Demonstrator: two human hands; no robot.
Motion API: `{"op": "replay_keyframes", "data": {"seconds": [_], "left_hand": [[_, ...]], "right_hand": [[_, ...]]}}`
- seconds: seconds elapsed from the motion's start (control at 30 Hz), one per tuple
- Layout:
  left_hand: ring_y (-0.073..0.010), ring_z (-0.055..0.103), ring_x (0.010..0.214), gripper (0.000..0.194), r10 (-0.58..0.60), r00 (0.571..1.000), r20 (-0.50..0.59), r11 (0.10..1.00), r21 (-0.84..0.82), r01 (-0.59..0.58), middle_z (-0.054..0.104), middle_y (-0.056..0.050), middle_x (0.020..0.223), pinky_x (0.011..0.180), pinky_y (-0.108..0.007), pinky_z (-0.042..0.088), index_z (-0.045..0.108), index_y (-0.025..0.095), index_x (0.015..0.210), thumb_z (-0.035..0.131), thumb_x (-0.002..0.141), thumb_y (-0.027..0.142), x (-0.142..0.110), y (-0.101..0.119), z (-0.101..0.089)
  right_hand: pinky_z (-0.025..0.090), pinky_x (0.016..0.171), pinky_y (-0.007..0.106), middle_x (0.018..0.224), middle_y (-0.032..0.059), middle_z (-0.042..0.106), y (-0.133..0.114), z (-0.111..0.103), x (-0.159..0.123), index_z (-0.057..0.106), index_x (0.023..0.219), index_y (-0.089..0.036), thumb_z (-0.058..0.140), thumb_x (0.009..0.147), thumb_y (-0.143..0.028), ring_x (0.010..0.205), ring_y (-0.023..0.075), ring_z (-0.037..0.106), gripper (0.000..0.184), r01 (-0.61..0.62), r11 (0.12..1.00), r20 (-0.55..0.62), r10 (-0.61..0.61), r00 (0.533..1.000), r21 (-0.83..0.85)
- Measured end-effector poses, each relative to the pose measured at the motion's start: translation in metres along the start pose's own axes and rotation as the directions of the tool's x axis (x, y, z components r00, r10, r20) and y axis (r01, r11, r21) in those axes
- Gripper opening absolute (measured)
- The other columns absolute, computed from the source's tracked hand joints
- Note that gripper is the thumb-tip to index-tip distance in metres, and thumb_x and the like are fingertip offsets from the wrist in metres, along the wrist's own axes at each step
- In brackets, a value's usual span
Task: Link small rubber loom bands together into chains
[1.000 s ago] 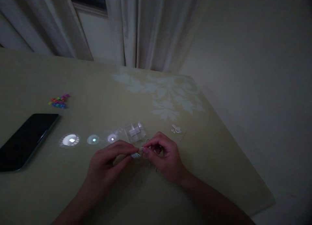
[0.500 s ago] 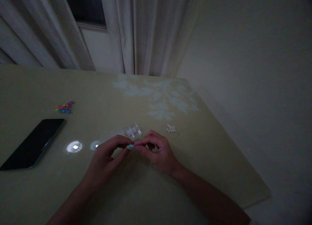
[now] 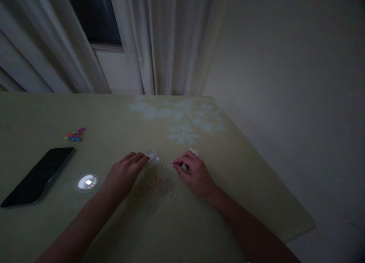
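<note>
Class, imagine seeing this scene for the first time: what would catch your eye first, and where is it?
Probably the bright reflection on the dim tabletop, just right of the black phone. Next, the small heap of colourful pieces beyond the phone, and the two bare hands, left at the clear box, right with fingertips pinched.

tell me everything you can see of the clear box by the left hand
The clear box is small, low and four-sided, see-through and plastic-looking, with what seem to be inner dividers. A whitish patch shows within it; whether that is contents or glare, I can't tell. It lies on the table, turned a little askew, beyond several small rings. The fingertips of the left hand overlap its left side, seemingly touching it, and hide that part.
</note>
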State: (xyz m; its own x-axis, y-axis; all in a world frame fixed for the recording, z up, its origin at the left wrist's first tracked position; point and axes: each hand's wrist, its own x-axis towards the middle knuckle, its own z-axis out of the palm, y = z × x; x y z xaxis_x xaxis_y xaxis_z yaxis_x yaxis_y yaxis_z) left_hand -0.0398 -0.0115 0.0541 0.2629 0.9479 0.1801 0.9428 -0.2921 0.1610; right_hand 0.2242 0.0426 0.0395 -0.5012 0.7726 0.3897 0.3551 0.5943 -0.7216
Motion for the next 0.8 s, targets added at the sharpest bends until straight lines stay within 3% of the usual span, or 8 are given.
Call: {"op": "replay_keyframes", "data": {"seconds": [0.13, 0.27, 0.37, 0.43, 0.6, 0.67, 0.8], "left_hand": [[-0.0328, 0.074, 0.114, 0.060, 0.022, 1.000, 0.015, 1.000, 0.012, -0.022, 0.078, -0.015, 0.127, 0.090, -0.045, 0.062, 0.071, 0.015, 0.131, 0.046, 0.081, -0.005, -0.004, -0.004, 0.003], [-0.0312, 0.076, 0.112, 0.065, 0.038, 0.999, -0.013, 0.999, 0.017, -0.038, 0.077, -0.016, 0.129, 0.087, -0.043, 0.063, 0.067, 0.017, 0.135, 0.042, 0.079, -0.004, -0.008, -0.005, 0.005], [-0.0326, 0.079, 0.097, 0.051, 0.032, 0.999, -0.035, 0.999, 0.043, -0.030, 0.078, -0.015, 0.121, 0.075, -0.043, 0.062, 0.072, 0.019, 0.120, 0.042, 0.083, 0.001, -0.013, -0.003, 0.007], [-0.0349, 0.078, 0.095, 0.044, 0.060, 0.995, -0.077, 0.997, 0.052, -0.056, 0.079, -0.016, 0.117, 0.077, -0.046, 0.061, 0.075, 0.020, 0.114, 0.045, 0.085, 0.005, -0.017, -0.005, 0.010], [-0.0355, 0.074, 0.108, 0.051, 0.137, 0.968, -0.212, 0.991, 0.035, -0.132, 0.079, -0.016, 0.124, 0.091, -0.050, 0.057, 0.070, 0.020, 0.130, 0.044, 0.088, 0.006, -0.032, -0.012, 0.020], [-0.0334, 0.073, 0.108, 0.048, 0.117, 0.974, -0.196, 0.992, -0.019, -0.123, 0.078, -0.013, 0.122, 0.087, -0.045, 0.057, 0.070, 0.023, 0.130, 0.045, 0.092, 0.008, -0.036, -0.010, 0.021], [-0.0246, 0.074, 0.097, 0.048, 0.124, 0.992, -0.033, 0.977, -0.172, -0.127, 0.078, -0.005, 0.110, 0.078, -0.033, 0.056, 0.074, 0.030, 0.116, 0.045, 0.088, 0.003, -0.039, 0.004, 0.021]], "right_hand": [[0.052, 0.085, 0.032, 0.100, 0.0060, 0.069, 0.011, 0.018, -0.009, 0.079, 0.106, -0.019, 0.072, 0.099, -0.019, 0.092, 0.0188, 0.065, 0.010, 0.079, 0.988, 0.167, -0.056, 0.984, -0.133], [0.051, 0.088, 0.033, 0.104, 0.0072, 0.069, 0.005, 0.023, -0.011, 0.079, 0.113, -0.020, 0.067, 0.103, -0.023, 0.095, 0.0194, 0.063, 0.016, 0.089, 0.975, 0.224, -0.042, 0.974, -0.204], [0.050, 0.085, 0.030, 0.098, 0.0052, 0.069, 0.000, 0.017, -0.009, 0.079, 0.106, -0.018, 0.073, 0.100, -0.023, 0.092, 0.0180, 0.064, 0.010, 0.037, 0.990, 0.269, 0.001, 0.963, -0.134], [0.050, 0.079, 0.027, 0.091, 0.0026, 0.068, -0.003, 0.008, -0.009, 0.078, 0.098, -0.018, 0.079, 0.095, -0.024, 0.084, 0.0157, 0.064, 0.007, -0.015, 0.999, 0.345, 0.028, 0.938, -0.043], [0.046, 0.071, 0.023, 0.088, 0.0001, 0.067, -0.004, -0.008, -0.009, 0.078, 0.091, -0.019, 0.086, 0.085, -0.020, 0.076, 0.0130, 0.064, 0.010, -0.085, 0.995, 0.521, 0.046, 0.852, 0.051], [0.045, 0.073, 0.024, 0.086, -0.0005, 0.067, -0.005, -0.008, -0.011, 0.078, 0.090, -0.020, 0.085, 0.083, -0.018, 0.078, 0.0138, 0.064, 0.010, -0.075, 0.997, 0.556, 0.062, 0.829, 0.001], [0.044, 0.079, 0.027, 0.081, -0.0021, 0.066, -0.008, -0.005, -0.013, 0.075, 0.086, -0.020, 0.081, 0.082, -0.018, 0.078, 0.0144, 0.062, 0.008, -0.034, 0.996, 0.612, 0.080, 0.787, -0.085]]}}
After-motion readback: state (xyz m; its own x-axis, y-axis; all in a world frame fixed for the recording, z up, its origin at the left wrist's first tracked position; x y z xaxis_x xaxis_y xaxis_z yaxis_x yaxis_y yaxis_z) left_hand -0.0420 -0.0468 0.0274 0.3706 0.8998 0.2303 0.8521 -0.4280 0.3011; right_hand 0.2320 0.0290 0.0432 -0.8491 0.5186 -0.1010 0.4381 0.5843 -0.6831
